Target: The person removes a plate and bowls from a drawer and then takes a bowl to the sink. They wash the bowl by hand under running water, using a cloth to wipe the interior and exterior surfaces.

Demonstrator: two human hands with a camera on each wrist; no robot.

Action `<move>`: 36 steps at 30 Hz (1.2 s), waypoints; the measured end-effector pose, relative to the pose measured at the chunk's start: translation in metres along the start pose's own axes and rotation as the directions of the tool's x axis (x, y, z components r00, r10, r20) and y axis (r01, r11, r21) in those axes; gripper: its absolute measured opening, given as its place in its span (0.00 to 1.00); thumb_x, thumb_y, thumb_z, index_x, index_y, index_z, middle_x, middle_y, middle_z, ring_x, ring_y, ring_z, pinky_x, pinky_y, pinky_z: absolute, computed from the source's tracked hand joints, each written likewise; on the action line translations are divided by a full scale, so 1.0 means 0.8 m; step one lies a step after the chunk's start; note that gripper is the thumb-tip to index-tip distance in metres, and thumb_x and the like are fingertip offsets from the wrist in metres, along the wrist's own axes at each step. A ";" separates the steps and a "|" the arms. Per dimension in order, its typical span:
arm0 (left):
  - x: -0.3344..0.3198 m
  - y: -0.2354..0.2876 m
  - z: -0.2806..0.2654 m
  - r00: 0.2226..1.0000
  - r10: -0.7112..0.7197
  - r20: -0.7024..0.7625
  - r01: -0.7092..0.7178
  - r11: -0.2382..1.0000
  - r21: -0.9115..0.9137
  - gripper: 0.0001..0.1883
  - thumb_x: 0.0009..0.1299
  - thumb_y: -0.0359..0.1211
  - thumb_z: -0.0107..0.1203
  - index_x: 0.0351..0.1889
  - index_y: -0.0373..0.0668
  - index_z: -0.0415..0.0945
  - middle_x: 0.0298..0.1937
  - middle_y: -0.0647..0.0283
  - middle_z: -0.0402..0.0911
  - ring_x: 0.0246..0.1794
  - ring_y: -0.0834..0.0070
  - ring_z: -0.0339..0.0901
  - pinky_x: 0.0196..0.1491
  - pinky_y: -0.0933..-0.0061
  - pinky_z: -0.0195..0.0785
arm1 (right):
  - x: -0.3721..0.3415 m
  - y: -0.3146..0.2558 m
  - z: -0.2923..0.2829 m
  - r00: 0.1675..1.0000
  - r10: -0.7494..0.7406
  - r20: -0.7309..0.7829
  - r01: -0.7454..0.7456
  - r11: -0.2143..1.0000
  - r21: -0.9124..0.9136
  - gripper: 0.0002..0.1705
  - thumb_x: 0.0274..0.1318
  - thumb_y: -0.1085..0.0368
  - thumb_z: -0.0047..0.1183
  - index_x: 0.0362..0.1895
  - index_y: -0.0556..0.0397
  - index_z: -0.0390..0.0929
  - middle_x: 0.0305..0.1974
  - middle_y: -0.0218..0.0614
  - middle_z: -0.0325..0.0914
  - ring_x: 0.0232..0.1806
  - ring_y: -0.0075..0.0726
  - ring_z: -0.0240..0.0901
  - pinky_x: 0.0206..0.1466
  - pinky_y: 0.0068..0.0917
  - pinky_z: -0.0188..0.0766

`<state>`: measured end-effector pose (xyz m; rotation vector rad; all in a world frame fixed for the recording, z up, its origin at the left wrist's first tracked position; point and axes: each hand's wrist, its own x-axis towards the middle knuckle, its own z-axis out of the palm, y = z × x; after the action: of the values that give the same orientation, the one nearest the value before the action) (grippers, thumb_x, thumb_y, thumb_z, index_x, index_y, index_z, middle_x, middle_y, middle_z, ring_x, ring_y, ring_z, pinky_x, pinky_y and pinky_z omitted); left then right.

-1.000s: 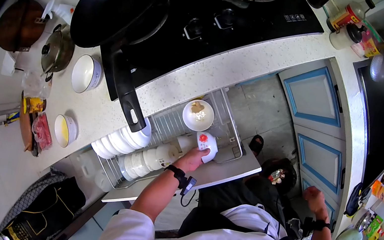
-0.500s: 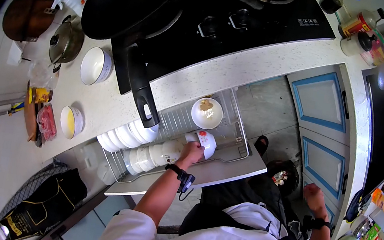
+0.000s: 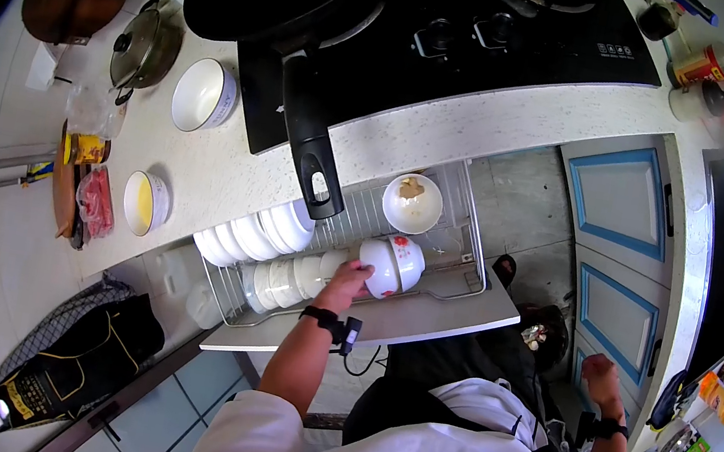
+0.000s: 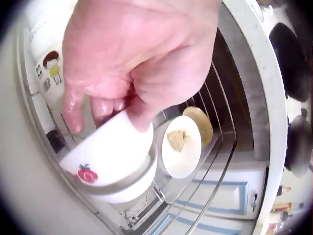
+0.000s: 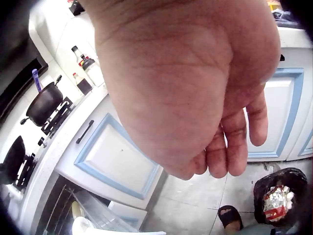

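My left hand is at the row of dishes in the pull-out rack, pinching the edge of a white bowl between thumb and fingers. That bowl is tilted on its side and carries a red printed motif. A second white bowl with a red flower leans right against it, partly covered by it in the left wrist view. Beyond them sits a white bowl with a brown patch inside. My right hand hangs at my side with loosely curled fingers, holding nothing; the right wrist view shows its palm.
The wire rack also holds white plates and several bowls. A black pan handle juts over the drawer from the stove. Two bowls, one white inside, one with yellow contents, stand on the counter. A bin is on the floor.
My left hand has shifted left from the flowered bowl to the bowl beside it, and the two now lean together. The head view has shifted a little. My right hand still hangs at my side.
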<state>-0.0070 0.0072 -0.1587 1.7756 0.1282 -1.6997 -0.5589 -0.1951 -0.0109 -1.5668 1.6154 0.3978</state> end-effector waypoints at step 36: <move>0.048 0.013 0.094 0.985 0.159 -0.069 -0.133 0.949 0.287 0.17 0.65 0.38 0.59 0.40 0.30 0.77 0.31 0.59 0.81 0.23 0.75 0.78 0.22 0.73 0.71 | -0.008 0.015 0.012 0.996 -0.038 -0.082 0.051 0.985 0.165 0.11 0.58 0.62 0.52 0.31 0.59 0.77 0.24 0.36 0.77 0.28 0.28 0.73 0.33 0.27 0.69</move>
<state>-0.0605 -0.0538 -0.1848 2.0159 -0.2122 -1.5917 -0.5675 -0.1819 -0.0159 -1.5040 1.6262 0.1731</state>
